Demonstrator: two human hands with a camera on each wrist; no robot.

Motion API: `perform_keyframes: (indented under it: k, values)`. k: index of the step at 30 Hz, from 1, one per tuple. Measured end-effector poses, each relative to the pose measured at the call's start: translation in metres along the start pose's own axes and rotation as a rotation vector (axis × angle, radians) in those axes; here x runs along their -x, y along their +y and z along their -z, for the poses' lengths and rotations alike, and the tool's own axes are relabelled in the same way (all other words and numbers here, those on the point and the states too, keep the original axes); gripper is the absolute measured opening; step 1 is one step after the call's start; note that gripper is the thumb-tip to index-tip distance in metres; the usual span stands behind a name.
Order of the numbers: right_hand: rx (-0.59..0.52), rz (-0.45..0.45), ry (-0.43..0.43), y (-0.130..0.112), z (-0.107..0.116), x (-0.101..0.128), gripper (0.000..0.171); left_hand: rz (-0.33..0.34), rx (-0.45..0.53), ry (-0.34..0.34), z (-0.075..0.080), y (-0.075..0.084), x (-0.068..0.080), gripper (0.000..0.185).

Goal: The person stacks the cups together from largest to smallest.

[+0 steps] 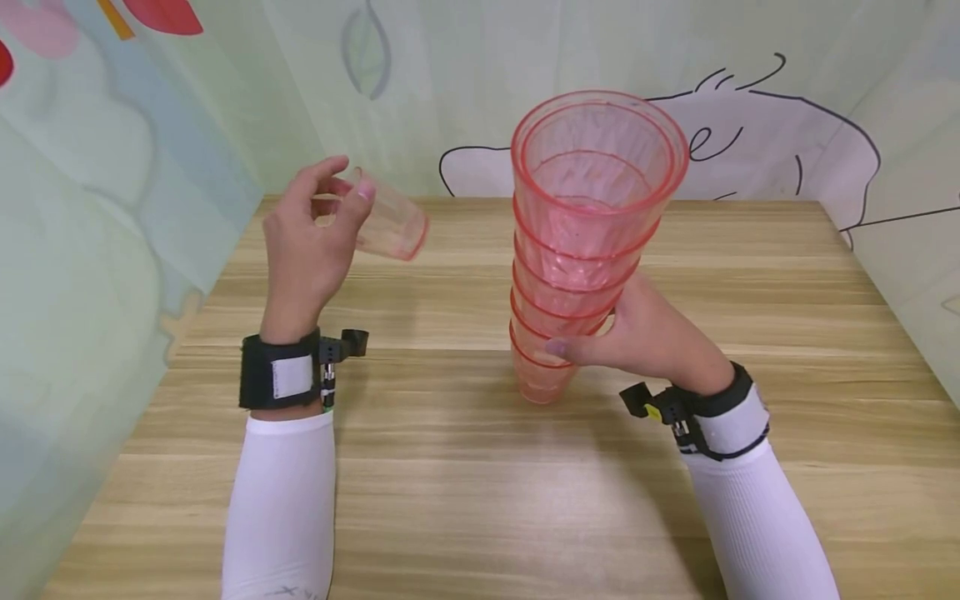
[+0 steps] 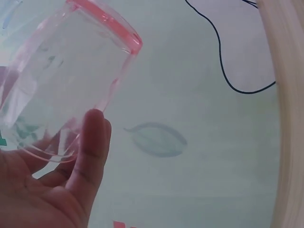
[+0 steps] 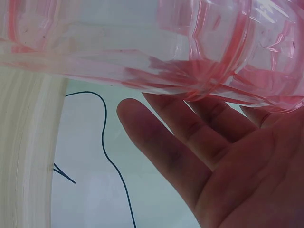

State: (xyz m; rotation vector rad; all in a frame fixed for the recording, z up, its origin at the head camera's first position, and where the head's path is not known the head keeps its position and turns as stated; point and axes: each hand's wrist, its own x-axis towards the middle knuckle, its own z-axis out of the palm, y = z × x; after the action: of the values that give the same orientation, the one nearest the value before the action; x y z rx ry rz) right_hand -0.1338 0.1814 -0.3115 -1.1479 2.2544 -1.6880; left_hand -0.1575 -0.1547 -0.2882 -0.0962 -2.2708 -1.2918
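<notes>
Cups made up everything in hand: a stack of pink cups (image 1: 581, 250), nested one inside another with the mouths up, stood on the wooden table (image 1: 465, 483) and leaned slightly toward the right, and nothing showed inside the top cup. The right hand (image 1: 645, 333) was wrapped around the lower part of the stack, thumb across its front and fingers (image 3: 190, 142) curled behind it, near the table. To the left of the stack, well apart from it and raised above the table, the left hand (image 1: 307, 242) pinched a single cup (image 1: 382, 221) by its base between thumb and fingertips. That cup lay tipped on its side with its red-rimmed mouth pointing toward the stack, and it looked empty; the left wrist view showed the clear wall (image 2: 61, 90) with a thumb (image 2: 90, 147) pressed against it. Both forearms wore white sleeves and dark wrist straps. Behind the stack ran a pale green backdrop (image 1: 465, 92) with a leaf and black line drawings. Nothing lay on the table between the single cup and the stack.
</notes>
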Motion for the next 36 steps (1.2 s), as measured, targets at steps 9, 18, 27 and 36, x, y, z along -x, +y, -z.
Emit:
perform_keyframes:
  k: [9,18,27,36]
  values:
    - [-0.012,0.007,-0.001,0.0,0.001,0.0,0.066,-0.119,0.044,0.027,-0.002,0.012,0.004,0.054]
    - [-0.005,0.003,0.0,0.0,0.001,0.001,0.067,-0.196,0.082,0.064,-0.003,0.021,0.008,0.06]
    - [0.011,-0.002,0.003,0.0,0.001,0.001,0.068,-0.258,0.151,0.061,-0.003,0.029,0.011,0.054]
    - [0.008,-0.002,0.001,0.0,0.002,0.0,0.066,-0.225,0.234,-0.001,-0.003,0.039,0.016,0.055]
